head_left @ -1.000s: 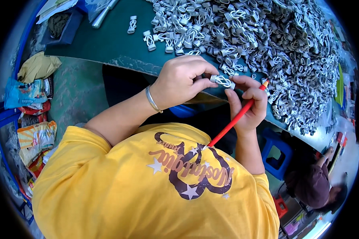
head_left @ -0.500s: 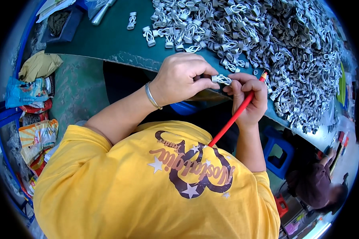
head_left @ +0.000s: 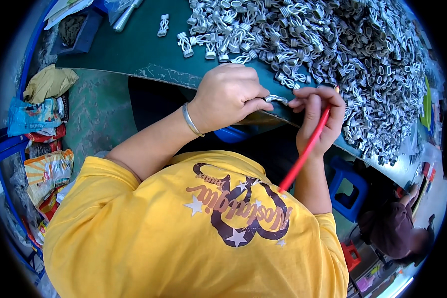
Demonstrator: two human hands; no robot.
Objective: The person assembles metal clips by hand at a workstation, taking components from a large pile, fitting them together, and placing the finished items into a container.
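My left hand (head_left: 228,92) pinches a small silver metal link (head_left: 276,99) between thumb and fingers over the table edge. Twisted strands of the link stick out to the right, while its other end is covered by my fingertips. Just beside the free end are the fingertips of my right hand (head_left: 323,116); whether they touch it I cannot tell. A long red pencil-like stick (head_left: 305,156) lies across the right hand, gripped in its curled fingers and slanting down toward my shirt. Beyond both hands spreads a big heap of similar metal links (head_left: 328,44).
The green table (head_left: 134,49) has a chipped front edge. A few links (head_left: 185,45) lie apart at the heap's left. A dark bin (head_left: 77,35) stands at the far left, with bags (head_left: 35,116) below. A blue stool (head_left: 347,191) and another person (head_left: 395,228) are at right.
My right hand has drawn slightly right, away from the link, and the red stick has swung right with it. The link has turned in my left fingers, which stay nearly in place.
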